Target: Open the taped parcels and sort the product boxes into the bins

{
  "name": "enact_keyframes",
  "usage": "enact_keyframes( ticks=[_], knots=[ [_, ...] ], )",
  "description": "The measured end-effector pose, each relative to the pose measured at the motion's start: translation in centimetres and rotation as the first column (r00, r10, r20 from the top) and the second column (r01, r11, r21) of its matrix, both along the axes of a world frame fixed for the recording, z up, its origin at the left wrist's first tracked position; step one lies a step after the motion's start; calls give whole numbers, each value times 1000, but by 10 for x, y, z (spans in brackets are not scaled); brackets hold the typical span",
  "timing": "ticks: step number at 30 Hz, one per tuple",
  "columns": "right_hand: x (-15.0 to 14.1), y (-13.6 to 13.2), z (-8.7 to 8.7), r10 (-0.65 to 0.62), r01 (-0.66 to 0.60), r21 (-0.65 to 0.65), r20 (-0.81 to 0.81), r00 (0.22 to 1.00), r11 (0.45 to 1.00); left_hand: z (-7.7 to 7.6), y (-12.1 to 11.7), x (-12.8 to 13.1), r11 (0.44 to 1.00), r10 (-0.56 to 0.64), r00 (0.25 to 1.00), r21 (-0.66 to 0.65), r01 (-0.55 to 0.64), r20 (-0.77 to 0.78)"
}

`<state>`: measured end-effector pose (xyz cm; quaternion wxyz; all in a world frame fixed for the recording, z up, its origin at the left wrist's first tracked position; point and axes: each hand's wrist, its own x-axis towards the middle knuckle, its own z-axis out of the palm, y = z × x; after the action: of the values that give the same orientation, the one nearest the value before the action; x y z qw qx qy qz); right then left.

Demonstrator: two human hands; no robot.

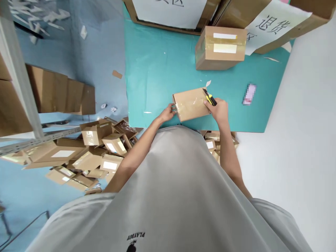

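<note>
Between the two hands, near the front edge of the table, lies a small, flat, tan cardboard box (191, 105) with glossy clear tape across its upper face, set slightly askew. The left hand (167, 113) has its fingers half curled at the box's left end; contact appears likely, but how firmly it grips cannot be told. The right hand (219, 108) is closed around a yellow-and-black plastic utility knife (211, 100), its thumb at the box's right end and the blade pointing away over the far right corner. Whether the blade touches the cardboard cannot be confirmed. Beneath both hands is a teal-covered rectangular table (157, 70). Just beyond the knife lies a small white paper scrap (208, 83). To the right of the right hand is a pinkish, blurred-out oblong item (249, 93), not identifiable. Farther beyond that hand stands a larger brown cardboard carton (223, 49) with two pale labels. Step in hand, as judged: the box is being steadied with the knife at its taped surface. The next move would call for a firm left hold, fingers clear of the blade line, and a shallow, controlled stroke.
</note>
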<state>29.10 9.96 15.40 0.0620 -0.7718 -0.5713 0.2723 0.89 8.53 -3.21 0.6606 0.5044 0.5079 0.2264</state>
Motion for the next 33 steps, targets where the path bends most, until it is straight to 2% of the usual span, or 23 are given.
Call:
enact_keyframes(
  ticks=[3, 7, 10, 12, 15, 17, 21, 25, 33],
  knots=[
    [-1, -2, -3, 14, -14, -5, 65, 998, 1000, 11, 11, -15, 998, 56, 996, 33, -54, -67],
    [-10, -11, -3, -13, 9, 30, 122, 992, 1000, 47, 40, -28, 972, 94, 996, 217, -91, -2],
    [-22, -20, 5, -53, 38, 87, 171, 984, 995, 75, 60, -24, 960, 9, 999, 280, -18, 33],
    [-34, -30, 15, -70, 52, 97, 196, 978, 994, 84, 68, -19, 958, -65, 997, 283, 52, 35],
    [-59, -51, 35, -43, 42, 13, 189, 981, 999, 86, 75, -17, 957, -113, 992, 273, 96, 48],
    [-79, -65, 45, 35, -23, -82, 144, 989, 996, 83, 76, -19, 958, -118, 991, 269, 96, 68],
    [-120, -80, 52, 189, -173, -187, 70, 980, 967, 82, 77, -22, 956, -117, 990, 280, 90, 82],
    [-144, -74, 51, 205, -178, -233, 100, 974, 956, 84, 77, -20, 955, -101, 992, 288, 76, 72],
    [-162, -56, 65, 236, -139, -364, 238, 942, 921, 82, 78, -16, 950, -86, 993, 307, 59, 75]
  ],
)
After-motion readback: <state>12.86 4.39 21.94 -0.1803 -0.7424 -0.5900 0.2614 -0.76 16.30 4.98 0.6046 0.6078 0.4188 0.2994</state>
